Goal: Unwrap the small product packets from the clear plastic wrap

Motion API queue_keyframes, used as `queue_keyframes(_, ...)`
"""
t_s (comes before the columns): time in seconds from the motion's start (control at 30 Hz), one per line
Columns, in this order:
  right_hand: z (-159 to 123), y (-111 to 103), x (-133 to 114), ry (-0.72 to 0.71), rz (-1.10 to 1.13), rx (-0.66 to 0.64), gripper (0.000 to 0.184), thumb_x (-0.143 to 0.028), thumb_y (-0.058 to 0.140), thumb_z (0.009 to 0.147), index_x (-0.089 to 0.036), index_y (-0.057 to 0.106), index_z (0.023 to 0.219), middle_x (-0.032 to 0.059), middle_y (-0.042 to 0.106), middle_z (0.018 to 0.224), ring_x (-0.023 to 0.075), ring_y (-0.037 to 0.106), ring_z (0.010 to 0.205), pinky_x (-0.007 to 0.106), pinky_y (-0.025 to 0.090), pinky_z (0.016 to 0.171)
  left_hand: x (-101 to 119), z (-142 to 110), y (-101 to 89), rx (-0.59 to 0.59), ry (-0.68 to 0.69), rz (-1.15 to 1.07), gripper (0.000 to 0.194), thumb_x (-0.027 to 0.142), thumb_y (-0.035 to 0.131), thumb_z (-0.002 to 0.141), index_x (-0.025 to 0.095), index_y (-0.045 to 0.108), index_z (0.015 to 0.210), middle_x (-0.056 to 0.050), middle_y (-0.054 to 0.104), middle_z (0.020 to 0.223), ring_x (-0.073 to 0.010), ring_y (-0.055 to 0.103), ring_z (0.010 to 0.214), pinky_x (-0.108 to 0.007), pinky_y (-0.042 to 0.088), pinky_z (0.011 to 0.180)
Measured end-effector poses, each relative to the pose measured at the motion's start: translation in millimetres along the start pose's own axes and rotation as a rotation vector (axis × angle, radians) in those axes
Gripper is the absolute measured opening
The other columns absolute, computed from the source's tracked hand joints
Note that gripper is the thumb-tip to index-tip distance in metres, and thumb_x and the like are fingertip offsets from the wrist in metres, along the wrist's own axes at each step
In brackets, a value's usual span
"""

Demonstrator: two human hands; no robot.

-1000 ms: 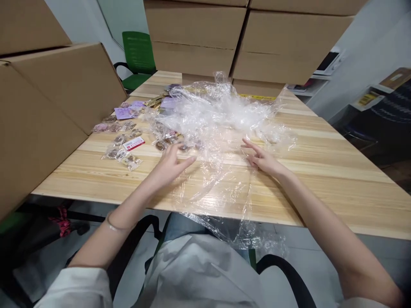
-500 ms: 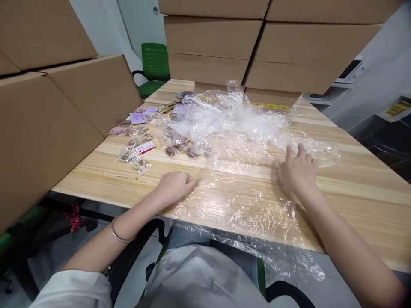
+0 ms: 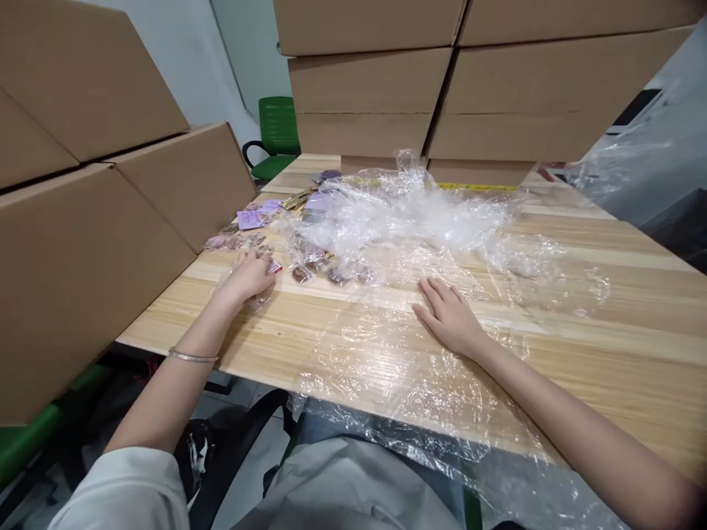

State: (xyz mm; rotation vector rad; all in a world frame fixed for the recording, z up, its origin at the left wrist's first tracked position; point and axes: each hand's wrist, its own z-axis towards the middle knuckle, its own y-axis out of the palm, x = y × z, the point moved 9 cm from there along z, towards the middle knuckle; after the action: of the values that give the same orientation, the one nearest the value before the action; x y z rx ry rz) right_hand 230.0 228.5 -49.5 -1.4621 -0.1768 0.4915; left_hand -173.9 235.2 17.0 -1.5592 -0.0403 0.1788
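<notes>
A large sheet of clear plastic film (image 3: 420,221) lies crumpled across the wooden table (image 3: 607,346) and hangs over its near edge. My right hand (image 3: 450,316) rests flat on the film with its fingers stretched out. My left hand (image 3: 250,274) has reached to the left, and its curled fingers lie on small clear packets (image 3: 259,254) of brown pieces, beside a red-and-white label (image 3: 273,268). More such packets (image 3: 331,274) lie under the film's edge. Whether the left hand grips a packet is hidden.
Big cardboard boxes (image 3: 93,221) crowd the table's left side, and another stack of boxes (image 3: 442,81) stands at the far end. Purple cards (image 3: 255,217) lie beyond the packets. A green chair (image 3: 276,136) stands behind the table.
My left hand has moved from the film's near edge out to the packets at the left. My right hand has come back from the right side towards the middle of the film.
</notes>
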Motion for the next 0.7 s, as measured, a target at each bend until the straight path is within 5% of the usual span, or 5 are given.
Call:
queue_keyframes(0.13,0,0,-2,0.004,0.001,-0.006,0.072,-0.061,0.022,0.1,-0.015,0.03,0.156,0.0123,0.03,0.162,0.0277,0.023,0.151,0.049,0.019,0.124,52,-12,1.4,0.013,0.121,-0.082,0.062,0.056,0.04,0.091,0.015,0.056,0.136,-0.018,0.059,0.131,-0.0362,0.052,0.126,-0.043,0.041,0.103)
queue_keyframes(0.3,0,-1,-2,0.005,0.002,0.009,0.07,-0.058,0.023,0.101,-0.015,0.031,0.155,0.0122,0.033,0.161,0.0282,0.025,0.151,0.05,0.021,0.123,93,-3,9.6,0.057,0.135,-0.14,0.083,0.066,0.035,0.093,0.007,0.034,0.151,-0.026,0.052,0.139,-0.0411,0.047,0.13,-0.049,0.037,0.105)
queue_keyframes(0.5,0,-3,-3,-0.012,0.003,0.037,0.069,-0.058,0.023,0.101,-0.014,0.033,0.154,0.014,0.035,0.16,0.0298,0.028,0.149,0.053,0.023,0.122,102,11,10.2,0.152,0.072,-0.143,0.063,0.059,0.041,0.093,0.019,0.047,0.142,-0.021,0.06,0.131,-0.0432,0.047,0.124,-0.057,0.039,0.098)
queue_keyframes(0.7,1,-3,-2,-0.016,0.031,0.04,0.07,-0.059,0.022,0.1,-0.015,0.031,0.155,0.0146,0.034,0.16,0.0303,0.027,0.149,0.053,0.022,0.122,96,8,9.1,0.141,0.116,-0.194,0.054,0.049,0.049,0.092,0.019,0.049,0.137,-0.016,0.065,0.124,-0.0383,0.05,0.122,-0.048,0.045,0.094)
